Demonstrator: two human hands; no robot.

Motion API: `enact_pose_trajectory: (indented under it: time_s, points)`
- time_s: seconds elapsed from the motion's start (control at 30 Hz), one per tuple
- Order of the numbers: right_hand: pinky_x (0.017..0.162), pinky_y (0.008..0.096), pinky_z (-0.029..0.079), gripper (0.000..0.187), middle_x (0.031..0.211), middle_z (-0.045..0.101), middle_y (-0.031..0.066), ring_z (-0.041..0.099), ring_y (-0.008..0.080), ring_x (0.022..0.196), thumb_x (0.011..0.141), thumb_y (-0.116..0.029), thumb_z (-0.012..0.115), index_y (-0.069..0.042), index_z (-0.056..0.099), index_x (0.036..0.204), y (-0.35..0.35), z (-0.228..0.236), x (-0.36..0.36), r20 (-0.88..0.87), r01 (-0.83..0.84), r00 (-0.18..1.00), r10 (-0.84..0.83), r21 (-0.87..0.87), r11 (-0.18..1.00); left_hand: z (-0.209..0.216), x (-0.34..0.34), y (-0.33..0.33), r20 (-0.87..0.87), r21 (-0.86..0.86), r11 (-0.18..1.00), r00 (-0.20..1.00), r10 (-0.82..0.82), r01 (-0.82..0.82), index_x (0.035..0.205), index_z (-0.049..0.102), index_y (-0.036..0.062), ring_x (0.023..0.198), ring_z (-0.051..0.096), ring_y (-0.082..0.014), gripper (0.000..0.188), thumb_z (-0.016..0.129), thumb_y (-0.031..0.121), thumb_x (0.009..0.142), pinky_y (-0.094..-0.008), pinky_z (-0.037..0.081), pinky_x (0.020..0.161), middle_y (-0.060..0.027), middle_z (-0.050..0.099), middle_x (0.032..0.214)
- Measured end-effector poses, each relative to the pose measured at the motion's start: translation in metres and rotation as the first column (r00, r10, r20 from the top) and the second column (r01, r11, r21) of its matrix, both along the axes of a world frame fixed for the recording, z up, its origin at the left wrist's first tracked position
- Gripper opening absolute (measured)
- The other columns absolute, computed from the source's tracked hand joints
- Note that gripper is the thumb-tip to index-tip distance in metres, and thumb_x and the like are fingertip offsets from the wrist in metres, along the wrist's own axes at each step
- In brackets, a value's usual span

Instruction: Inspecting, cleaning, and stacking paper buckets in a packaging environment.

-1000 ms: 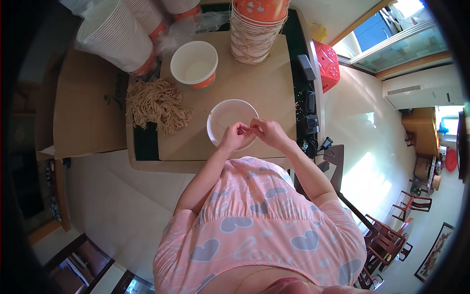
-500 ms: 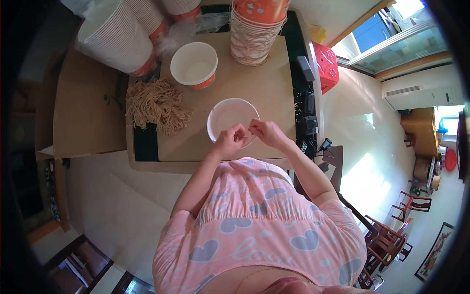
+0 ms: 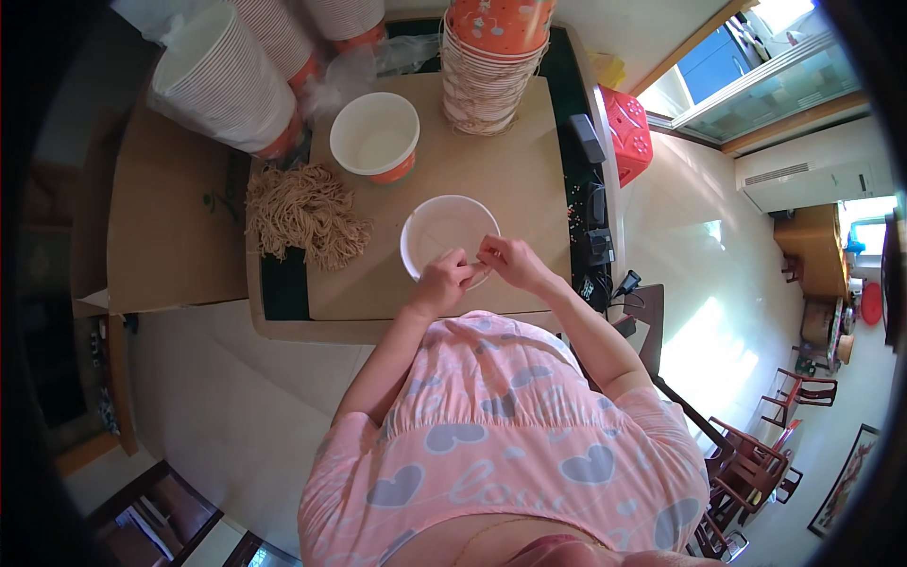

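Note:
A white paper tub (image 3: 436, 225) stands in front of me, its open mouth facing up. At its near right rim my left hand (image 3: 444, 283) and my right hand (image 3: 515, 263) meet, fingers closed in a pinch. A thin strand of twine seems to run between the fingertips, though it is mostly hidden. Farther back and left is a second tub (image 3: 376, 132), white inside with an orange outside. A loose heap of tan twine (image 3: 307, 213) lies left of the tubs. The tall stack of orange tubs (image 3: 487, 90) at the back has twine hanging down its sides.
Nested white tubs (image 3: 222, 85) in plastic stand back left, beside a large cardboard box (image 3: 175, 208). A cardboard sheet (image 3: 520, 189) covers the table's middle. Black power adapters (image 3: 593, 203) and cables line the right edge; beyond is a red stool (image 3: 626, 137).
The fingertips of both hands have drawn closer together at the tub's rim, and my left hand has turned slightly. The view has shifted a little; the tubs and twine heap stay in place.

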State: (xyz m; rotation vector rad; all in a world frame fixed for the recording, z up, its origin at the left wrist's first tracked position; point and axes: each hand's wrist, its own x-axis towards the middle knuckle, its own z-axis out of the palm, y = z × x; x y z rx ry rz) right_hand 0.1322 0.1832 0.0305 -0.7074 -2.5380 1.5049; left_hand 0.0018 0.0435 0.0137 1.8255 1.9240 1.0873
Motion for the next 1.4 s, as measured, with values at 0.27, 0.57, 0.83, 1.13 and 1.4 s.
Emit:
enact_pose_trajectory:
  time_s: [0.27, 0.57, 0.83, 1.13, 1.4]
  points:
    - [0.063, 0.0381, 0.049, 0.013, 0.076, 0.064, 0.0166, 0.063, 0.0323, 0.072, 0.084, -0.015, 0.058, -0.002, 0.059, 0.087, -0.006, 0.005, 0.005, 0.037, 0.006, 0.999, -0.006, 0.017, 1.000, 0.018, 0.007, 0.008, -0.236, -0.082, 0.996, 0.971, -0.046, 0.027, 0.080, 0.061, 0.0100, 0.077, 0.057, -0.0219, 0.007, 0.060, 0.017, 0.081, -0.0369, 0.049, 0.060, -0.0054, 0.051, 0.079]
    - [0.063, 0.0377, 0.050, 0.010, 0.096, 0.064, 0.0124, 0.063, 0.0318, 0.073, 0.085, -0.016, 0.059, -0.005, 0.060, 0.085, -0.020, 0.001, 0.013, -0.069, 0.171, 0.984, -0.163, 0.126, 0.977, -0.014, 0.008, 0.014, 0.552, -0.308, 0.946, 0.792, 0.261, -0.098, 0.086, 0.064, 0.0020, 0.064, 0.059, -0.0132, 0.005, 0.065, 0.005, 0.081, -0.0256, 0.049, 0.059, -0.0042, 0.062, 0.081]
    - [0.056, 0.0323, 0.050, 0.010, 0.105, 0.061, 0.0087, 0.062, 0.0222, 0.061, 0.082, -0.015, 0.065, -0.006, 0.063, 0.085, -0.042, 0.002, 0.016, -0.178, 0.340, 0.936, -0.304, 0.230, 0.912, -0.003, 0.000, 0.017, 0.741, -0.590, 0.805, 0.433, 0.513, 0.056, 0.087, 0.066, 0.0018, 0.057, 0.052, -0.0052, 0.009, 0.062, 0.011, 0.087, -0.0190, 0.040, 0.047, -0.0014, 0.063, 0.073]
    - [0.057, 0.0293, 0.052, 0.011, 0.103, 0.062, 0.0112, 0.065, 0.0232, 0.068, 0.082, -0.010, 0.065, -0.006, 0.067, 0.092, -0.052, -0.003, 0.015, -0.283, 0.430, 0.878, -0.387, 0.109, 0.896, -0.014, -0.001, 0.017, 0.831, -0.546, 0.798, 0.043, 0.555, 0.255, 0.091, 0.064, 0.0023, 0.055, 0.050, -0.0055, 0.015, 0.054, 0.014, 0.092, -0.0187, 0.035, 0.043, -0.0014, 0.063, 0.079]
    - [0.065, 0.0312, 0.054, 0.018, 0.106, 0.062, 0.0126, 0.066, 0.0271, 0.081, 0.083, -0.006, 0.062, -0.007, 0.067, 0.100, -0.052, -0.005, 0.020, -0.280, 0.378, 0.901, -0.332, 0.129, 0.917, -0.012, -0.003, 0.015, 0.833, -0.521, 0.825, -0.083, 0.548, 0.219, 0.093, 0.064, 0.0018, 0.057, 0.051, -0.0053, 0.011, 0.058, 0.011, 0.090, -0.0181, 0.034, 0.043, -0.0016, 0.063, 0.080]
